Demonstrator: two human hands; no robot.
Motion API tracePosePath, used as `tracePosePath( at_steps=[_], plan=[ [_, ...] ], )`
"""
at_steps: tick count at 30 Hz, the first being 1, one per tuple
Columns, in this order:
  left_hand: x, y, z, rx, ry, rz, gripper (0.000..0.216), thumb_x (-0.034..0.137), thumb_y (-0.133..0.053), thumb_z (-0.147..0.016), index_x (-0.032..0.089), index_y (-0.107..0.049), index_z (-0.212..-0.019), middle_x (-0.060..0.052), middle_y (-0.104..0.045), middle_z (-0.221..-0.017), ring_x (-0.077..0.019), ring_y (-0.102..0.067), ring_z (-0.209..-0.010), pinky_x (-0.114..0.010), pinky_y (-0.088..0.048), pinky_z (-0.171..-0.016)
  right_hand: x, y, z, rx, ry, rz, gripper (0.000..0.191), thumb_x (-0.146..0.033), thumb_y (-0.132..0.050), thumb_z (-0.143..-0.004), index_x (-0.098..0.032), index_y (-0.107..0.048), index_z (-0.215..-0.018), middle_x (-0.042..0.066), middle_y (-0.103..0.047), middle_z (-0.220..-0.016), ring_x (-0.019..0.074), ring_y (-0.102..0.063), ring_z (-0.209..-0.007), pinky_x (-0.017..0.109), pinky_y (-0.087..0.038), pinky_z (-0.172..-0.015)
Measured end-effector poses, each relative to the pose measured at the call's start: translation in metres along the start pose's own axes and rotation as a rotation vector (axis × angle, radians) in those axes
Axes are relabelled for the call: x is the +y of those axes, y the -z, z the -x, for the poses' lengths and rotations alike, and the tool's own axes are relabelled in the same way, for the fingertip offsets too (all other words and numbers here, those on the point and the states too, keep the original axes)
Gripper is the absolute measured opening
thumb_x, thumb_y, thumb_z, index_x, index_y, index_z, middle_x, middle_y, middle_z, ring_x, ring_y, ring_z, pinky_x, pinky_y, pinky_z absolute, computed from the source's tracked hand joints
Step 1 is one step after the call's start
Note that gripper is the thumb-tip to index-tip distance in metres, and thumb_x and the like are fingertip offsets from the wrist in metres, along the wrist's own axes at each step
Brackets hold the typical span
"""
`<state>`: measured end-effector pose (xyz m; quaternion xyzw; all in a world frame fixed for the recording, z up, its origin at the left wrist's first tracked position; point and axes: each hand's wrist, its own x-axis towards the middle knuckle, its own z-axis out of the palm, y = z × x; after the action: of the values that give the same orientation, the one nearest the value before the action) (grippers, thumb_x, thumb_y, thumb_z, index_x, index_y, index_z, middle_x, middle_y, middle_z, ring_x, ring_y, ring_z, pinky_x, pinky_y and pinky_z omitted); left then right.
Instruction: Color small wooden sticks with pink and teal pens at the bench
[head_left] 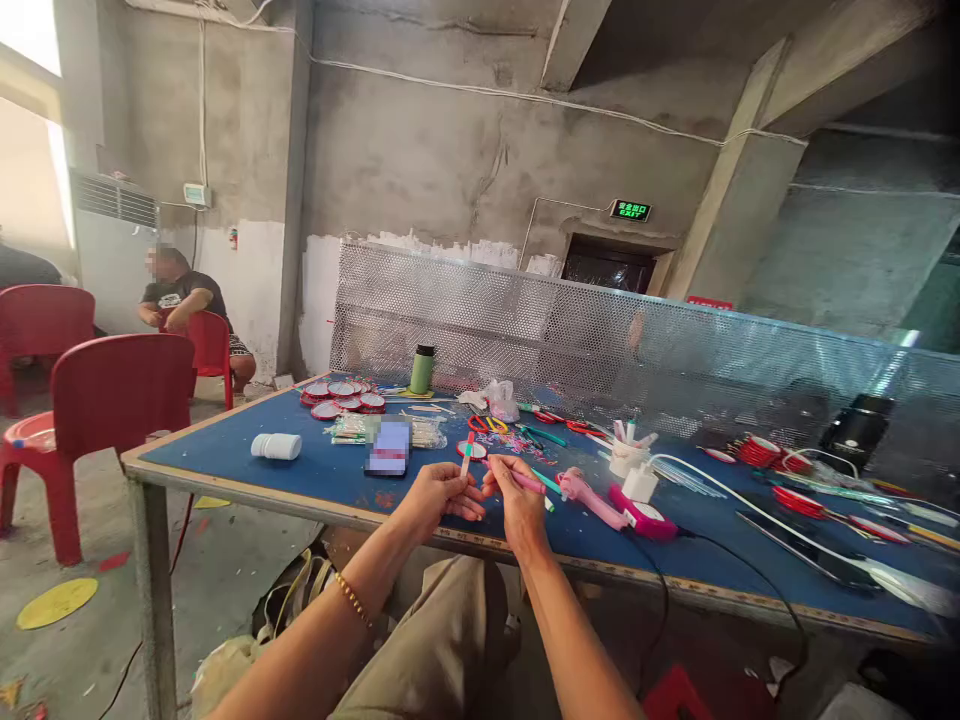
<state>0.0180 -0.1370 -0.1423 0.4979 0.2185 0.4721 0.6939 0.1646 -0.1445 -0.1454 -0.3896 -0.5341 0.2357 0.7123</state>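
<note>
My left hand [442, 492] is closed on a small flat stick [467, 455] with red, pale and green bands, held upright above the table's front edge. Close beside it, my right hand [519, 503] grips a pink marker pen [529, 483], its tip pointing left toward the left hand. Whether the tip touches the stick I cannot tell. Just behind the hands lies a small round drum piece [472, 451] with a white face and red rim. A green marker [547, 481] rests to the right of my right hand.
On the blue table [217, 478] are a white bottle [276, 446], a phone [388, 447], red-rimmed drums [343, 390], orange-handled scissors [480, 424], a green flask [422, 370] and a pink glue gun [592, 497]. Cables trail at right. A perforated screen [480, 315] stands behind; a person [187, 290] sits far left.
</note>
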Motion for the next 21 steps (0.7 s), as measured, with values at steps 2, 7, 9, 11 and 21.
tracePosePath(
  at_steps=[2, 7, 9, 11, 21],
  plan=[
    [0.002, -0.001, -0.001, 0.023, 0.013, -0.002, 0.011, 0.017, -0.064, -0.085, 0.008, -0.057, -0.084, -0.015, -0.074, -0.074, -0.0188, -0.072, -0.055, -0.025, -0.056, -0.053, 0.000, 0.000, -0.001, -0.015, 0.003, -0.021, 0.030, -0.047, -0.075, -0.080, -0.018, -0.070, -0.084, -0.001, -0.067, -0.066, 0.0127, -0.060, -0.051, 0.024, -0.047, -0.052],
    [0.003, -0.007, -0.011, 0.030, 0.029, -0.081, 0.013, 0.019, -0.064, -0.086, 0.011, -0.055, -0.081, -0.013, -0.073, -0.070, -0.0198, -0.072, -0.055, -0.025, -0.056, -0.053, -0.006, 0.002, -0.006, -0.092, 0.027, -0.079, 0.032, -0.048, -0.075, -0.080, -0.020, -0.071, -0.096, 0.002, -0.072, -0.076, 0.0148, -0.063, -0.055, 0.027, -0.049, -0.054],
    [0.003, -0.011, -0.017, 0.004, 0.040, -0.113, 0.011, 0.017, -0.063, -0.085, 0.011, -0.056, -0.081, -0.014, -0.073, -0.070, -0.0196, -0.072, -0.056, -0.024, -0.056, -0.054, -0.008, 0.006, -0.010, -0.101, 0.051, -0.057, 0.033, -0.048, -0.074, -0.081, -0.019, -0.071, -0.096, 0.002, -0.072, -0.075, 0.0151, -0.063, -0.054, 0.027, -0.049, -0.053],
    [0.003, -0.015, -0.024, -0.030, 0.062, -0.124, 0.007, 0.015, -0.063, -0.083, 0.010, -0.058, -0.084, -0.013, -0.074, -0.071, -0.0195, -0.072, -0.057, -0.024, -0.056, -0.054, -0.008, 0.010, -0.015, -0.075, 0.085, -0.027, 0.034, -0.049, -0.073, -0.081, -0.018, -0.070, -0.094, 0.001, -0.070, -0.070, 0.0142, -0.061, -0.052, 0.026, -0.048, -0.051],
    [-0.012, -0.019, -0.035, 0.021, 0.035, -0.118, 0.021, 0.027, -0.069, -0.083, 0.010, -0.058, -0.075, -0.013, -0.072, -0.065, -0.0184, -0.070, -0.052, -0.024, -0.055, -0.051, -0.004, 0.016, -0.023, 0.031, 0.063, 0.035, 0.030, -0.045, -0.066, -0.082, -0.018, -0.062, -0.068, -0.006, -0.054, -0.044, 0.0083, -0.044, -0.033, 0.022, -0.035, -0.038]
  ],
)
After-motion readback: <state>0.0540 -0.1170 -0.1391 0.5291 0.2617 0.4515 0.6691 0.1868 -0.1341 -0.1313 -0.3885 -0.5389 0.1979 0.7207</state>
